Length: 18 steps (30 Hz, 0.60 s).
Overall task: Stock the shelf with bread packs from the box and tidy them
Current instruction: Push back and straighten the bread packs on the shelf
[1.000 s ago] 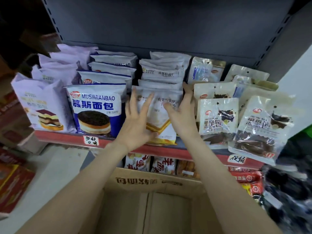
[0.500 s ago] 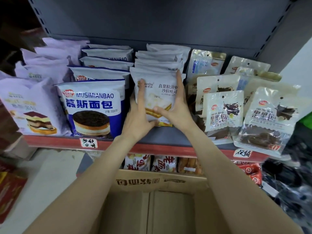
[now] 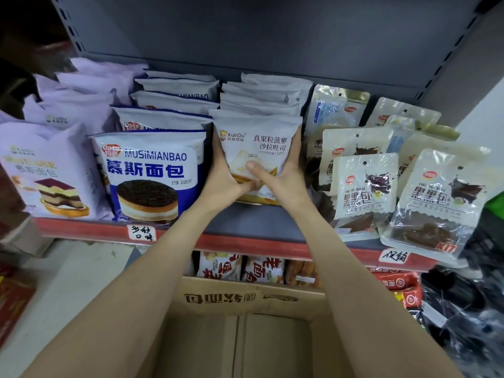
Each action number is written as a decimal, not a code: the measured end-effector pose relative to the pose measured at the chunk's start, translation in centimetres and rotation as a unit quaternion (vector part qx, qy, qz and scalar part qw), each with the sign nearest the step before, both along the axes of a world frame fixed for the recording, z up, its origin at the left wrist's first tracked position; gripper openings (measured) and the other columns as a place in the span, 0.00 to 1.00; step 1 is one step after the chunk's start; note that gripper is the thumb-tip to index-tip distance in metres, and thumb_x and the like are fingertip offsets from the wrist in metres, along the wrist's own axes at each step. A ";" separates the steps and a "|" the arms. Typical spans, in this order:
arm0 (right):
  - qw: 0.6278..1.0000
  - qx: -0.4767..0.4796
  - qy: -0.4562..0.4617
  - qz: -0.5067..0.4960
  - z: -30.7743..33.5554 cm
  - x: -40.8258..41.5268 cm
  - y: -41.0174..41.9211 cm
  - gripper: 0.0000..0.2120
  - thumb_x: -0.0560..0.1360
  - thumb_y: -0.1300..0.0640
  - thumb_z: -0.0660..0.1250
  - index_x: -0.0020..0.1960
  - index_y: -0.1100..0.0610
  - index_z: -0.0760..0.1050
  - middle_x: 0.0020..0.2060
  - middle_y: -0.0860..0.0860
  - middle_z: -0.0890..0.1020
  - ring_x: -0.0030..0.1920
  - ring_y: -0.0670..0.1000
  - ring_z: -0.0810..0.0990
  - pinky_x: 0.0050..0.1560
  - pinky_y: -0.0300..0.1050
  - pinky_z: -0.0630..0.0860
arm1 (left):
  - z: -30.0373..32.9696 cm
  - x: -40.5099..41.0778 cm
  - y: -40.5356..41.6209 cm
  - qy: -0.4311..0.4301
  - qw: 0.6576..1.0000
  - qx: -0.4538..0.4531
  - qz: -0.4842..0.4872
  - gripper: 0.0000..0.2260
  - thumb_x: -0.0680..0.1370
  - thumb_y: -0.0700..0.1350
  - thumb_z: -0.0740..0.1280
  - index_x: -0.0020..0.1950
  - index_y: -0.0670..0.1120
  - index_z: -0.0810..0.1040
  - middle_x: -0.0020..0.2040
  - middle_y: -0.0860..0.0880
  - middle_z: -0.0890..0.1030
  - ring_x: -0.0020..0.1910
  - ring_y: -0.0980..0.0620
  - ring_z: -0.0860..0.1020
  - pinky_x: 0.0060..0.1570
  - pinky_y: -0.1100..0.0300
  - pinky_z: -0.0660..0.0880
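Both the left hand (image 3: 222,178) and right hand (image 3: 283,175) grip a toast pack (image 3: 256,143) on the red-edged shelf (image 3: 245,241).

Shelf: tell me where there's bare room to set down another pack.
One bare strip of grey shelf shows at the front edge, under the pineapple toast pack gripped by the left hand and right hand, between the blue mousse pack and the clear black-bread packs. Elsewhere the rows are packed tight to the back panel. The cardboard box below looks empty.
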State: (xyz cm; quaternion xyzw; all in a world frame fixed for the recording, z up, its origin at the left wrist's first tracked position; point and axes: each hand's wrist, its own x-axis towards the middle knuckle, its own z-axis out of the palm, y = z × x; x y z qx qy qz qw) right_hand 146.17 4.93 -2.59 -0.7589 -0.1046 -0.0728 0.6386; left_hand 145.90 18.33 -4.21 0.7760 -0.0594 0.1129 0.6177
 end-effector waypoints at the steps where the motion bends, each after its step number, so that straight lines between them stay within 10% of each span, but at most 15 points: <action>1: 1.000 -0.015 0.002 -0.005 -0.1 0.2 0.0 0.48 0.69 0.62 0.74 0.77 0.54 0.44 0.58 0.41 0.73 0.53 0.30 0.72 0.50 0.20 0.68 | -0.1 -0.1 0.1 0.004 1.000 -0.001 0.004 0.53 0.63 0.30 0.77 0.76 0.45 0.45 0.68 0.49 0.70 0.66 0.56 0.71 0.61 0.70 0.70; 9: 0.990 -0.116 -0.070 -0.037 3.4 -2.8 -0.9 0.49 0.71 0.68 0.69 0.76 0.55 0.37 0.76 0.50 0.46 0.76 0.45 0.46 0.67 0.22 0.47 | 2.4 -4.8 -2.0 -0.032 0.987 0.114 0.105 0.56 0.67 0.41 0.78 0.76 0.47 0.35 0.77 0.48 0.48 0.75 0.58 0.47 0.71 0.68 0.48; 12: 0.969 -0.215 -0.108 -0.061 7.2 -3.3 -2.1 0.35 0.74 0.66 0.65 0.76 0.53 0.53 0.75 0.56 0.55 0.75 0.50 0.53 0.58 0.14 0.47 | 4.5 -6.8 -1.9 -0.124 0.959 0.228 0.115 0.47 0.71 0.46 0.75 0.77 0.49 0.44 0.77 0.43 0.49 0.76 0.49 0.47 0.67 0.75 0.45; 15: 0.942 -0.291 -0.148 -0.074 10.6 0.2 -3.1 0.21 0.74 0.67 0.61 0.65 0.56 0.73 0.67 0.56 0.71 0.67 0.52 0.69 0.61 0.26 0.60 | 6.5 -4.6 -0.9 -0.240 0.872 0.414 0.103 0.41 0.70 0.55 0.74 0.76 0.47 0.58 0.76 0.40 0.56 0.76 0.41 0.52 0.73 0.56 0.51; 18: 0.906 -0.392 -0.147 -0.054 11.9 6.0 -3.5 0.17 0.75 0.66 0.60 0.61 0.56 0.76 0.62 0.56 0.76 0.61 0.54 0.75 0.61 0.39 0.68 | 8.4 -1.4 -0.8 -0.143 0.822 0.550 0.048 0.49 0.65 0.62 0.74 0.78 0.50 0.52 0.78 0.41 0.50 0.77 0.39 0.44 0.73 0.42 0.44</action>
